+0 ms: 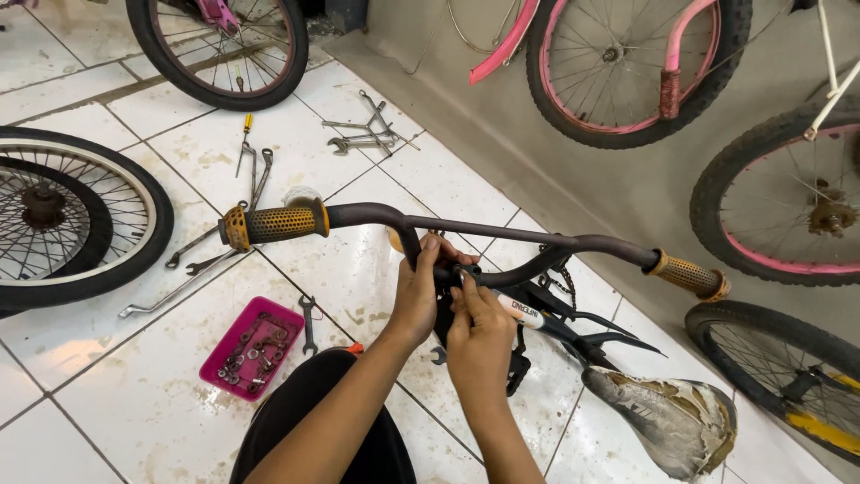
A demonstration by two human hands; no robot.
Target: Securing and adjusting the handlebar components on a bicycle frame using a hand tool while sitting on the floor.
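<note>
**Brown handlebar, both hands at the stem clamp**

Black cloth over my knee (309, 421) fills the near edge, and both forearms rise from it to the middle of the scene. My left hand (419, 291) is wrapped around the handlebar (502, 235) where its centre dips to the stem, fingers clenched on the tube and thumb over the top. My right hand (479, 341) sits just below and touching that spot, fingertips pinched on a small dark fitting at the clamp (466, 272); I cannot tell whether they hold a bolt, a nut or a little tool. The bar itself runs left to right across the middle, a yellow grip (273, 224) on the left end and another (690, 276) on the right.

I judge the step in hand to be working the clamp fastener by finger. The next move calls for the left hand to keep the bar from twisting while the right turns the fitting squarely.

Just right of my hands lies a torn saddle (667, 417) on the black bike frame (582, 327). Near left, a pink tray (218, 363) of nuts sits on the tiled floor (134, 394), a spanner (307, 324) beside it. Farther left is a loose wheel (134, 193); more spanners (363, 134) lie beyond, and pink bikes (618, 67) stand at the far wall.
</note>
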